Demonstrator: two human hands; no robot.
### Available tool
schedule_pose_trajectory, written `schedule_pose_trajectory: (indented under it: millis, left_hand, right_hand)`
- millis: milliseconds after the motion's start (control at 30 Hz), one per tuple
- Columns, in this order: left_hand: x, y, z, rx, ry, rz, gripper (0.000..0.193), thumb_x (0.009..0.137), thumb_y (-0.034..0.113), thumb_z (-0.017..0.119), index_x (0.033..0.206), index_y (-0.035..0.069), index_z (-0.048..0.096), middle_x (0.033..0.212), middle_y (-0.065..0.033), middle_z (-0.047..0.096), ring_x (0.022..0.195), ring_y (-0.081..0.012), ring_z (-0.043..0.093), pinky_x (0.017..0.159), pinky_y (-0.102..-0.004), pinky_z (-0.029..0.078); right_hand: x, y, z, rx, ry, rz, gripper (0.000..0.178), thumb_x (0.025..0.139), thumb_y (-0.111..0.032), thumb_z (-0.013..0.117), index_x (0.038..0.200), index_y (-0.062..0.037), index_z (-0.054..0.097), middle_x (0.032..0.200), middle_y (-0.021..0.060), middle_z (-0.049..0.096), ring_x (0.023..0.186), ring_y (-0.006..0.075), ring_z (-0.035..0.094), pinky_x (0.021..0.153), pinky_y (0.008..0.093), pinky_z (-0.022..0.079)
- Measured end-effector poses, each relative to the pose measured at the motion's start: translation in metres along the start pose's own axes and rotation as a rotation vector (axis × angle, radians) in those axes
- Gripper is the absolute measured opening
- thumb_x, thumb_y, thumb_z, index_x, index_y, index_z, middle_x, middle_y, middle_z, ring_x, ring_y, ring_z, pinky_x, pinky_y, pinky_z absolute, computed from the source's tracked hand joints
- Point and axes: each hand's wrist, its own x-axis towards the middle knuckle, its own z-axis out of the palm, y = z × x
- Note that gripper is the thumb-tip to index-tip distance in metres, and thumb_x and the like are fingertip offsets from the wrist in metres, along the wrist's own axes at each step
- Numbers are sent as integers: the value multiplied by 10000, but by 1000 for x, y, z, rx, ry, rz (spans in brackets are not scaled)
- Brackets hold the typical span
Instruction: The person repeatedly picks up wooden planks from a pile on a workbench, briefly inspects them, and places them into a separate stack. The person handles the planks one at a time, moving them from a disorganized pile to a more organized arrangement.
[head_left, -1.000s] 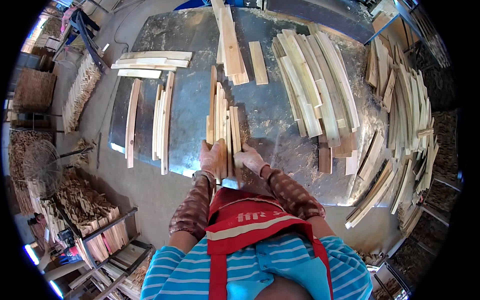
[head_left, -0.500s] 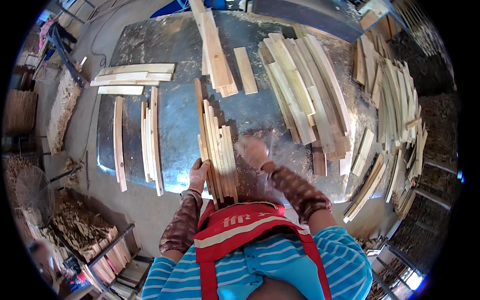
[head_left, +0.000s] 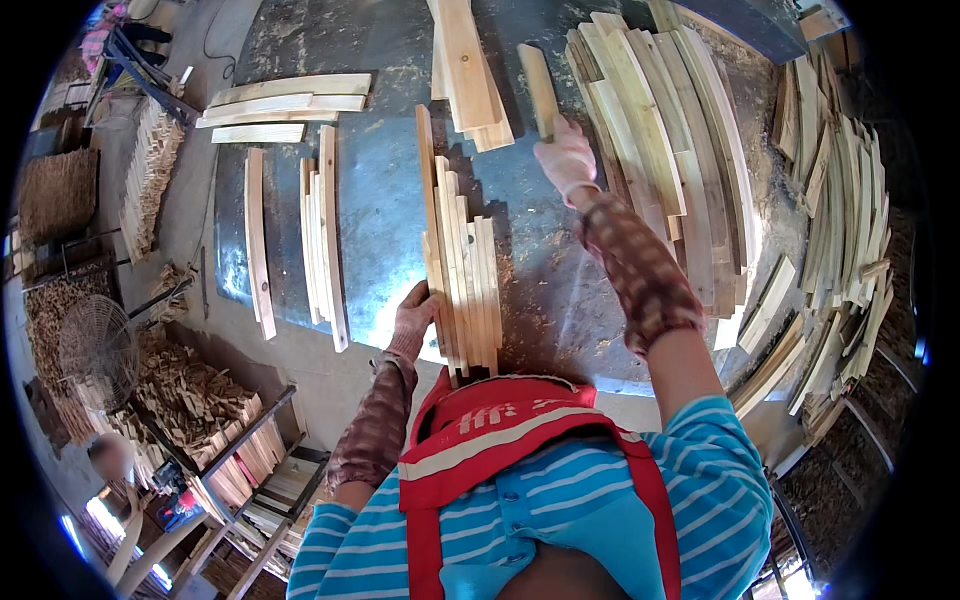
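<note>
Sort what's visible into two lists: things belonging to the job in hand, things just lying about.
Apparently in the job:
- left hand, against the row of strips
- right hand, touching the short board
- dark tabletop

Apparently lying about:
- round fan
- wood pile beside fan

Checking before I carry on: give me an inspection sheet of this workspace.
Surface: dark table, scuffed.
Job's things: strip bundle at the near edge; short board farther out, to its right.
Clutter: wood dust beside the bundle's right side.
Hands: left hand against the bundle's left side; right hand closed over the short board's near end.
Cables: thin dark line on the floor at upper left, probably a cable.
Surroundings: fan, far left; wood stacks on both sides.
</note>
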Motion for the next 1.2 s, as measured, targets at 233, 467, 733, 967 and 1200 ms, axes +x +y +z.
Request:
schedule_pose_trajectory:
  millis: [233, 467, 733, 967, 1200]
  left_hand:
    - [5, 8, 14, 308, 333, 409, 371, 908, 129, 658, 1261, 16, 647, 1043, -60, 703, 956, -191, 659, 873, -327, 543]
    - [-50, 83, 136, -198, -333, 88, 445, 957, 191, 661, 1352, 12, 562, 1180, -101, 676, 1021, -211, 665, 888, -319, 544]
    - [-66, 81, 120, -355, -466, 195, 389, 976, 291, 637, 1267, 38, 581, 997, -74, 672, 845, -179, 672, 721, -355, 587]
    - [-10, 9, -2, -1047, -487, -14, 348, 1015, 335, 522, 1250, 88, 589, 636, 43, 487, 522, -113, 475, 571, -367, 503]
    - [-29, -19, -14, -1296, -363, 6, 701, 942, 689, 465, 1151, 36, 609, 814, -91, 635, 623, -229, 618, 636, -464, 593]
  right_hand:
    - [-152, 45, -30, 1506, -400, 340, 445, 921, -138, 521, 1313, 69, 552, 1049, 130, 702, 870, 228, 715, 735, 327, 621]
    - [-258, 18, -31, 1508, -406, 289, 465, 931, -101, 528, 1370, 51, 517, 1127, 142, 689, 933, 224, 708, 790, 349, 611]
    - [-209, 50, -103, -35, 421, -39, 542, 903, -349, 658, 1361, -77, 555, 1295, 209, 613, 1164, 379, 608, 970, 474, 510]
    - [-116, 76, -147, -530, 321, -11, 492, 874, -267, 640, 1317, -71, 551, 1240, 170, 636, 1072, 388, 628, 913, 489, 514]
    - [-160, 75, -50, 515, -7, 94, 402, 844, -199, 597, 1204, -34, 663, 970, 200, 730, 851, 325, 707, 720, 422, 548]
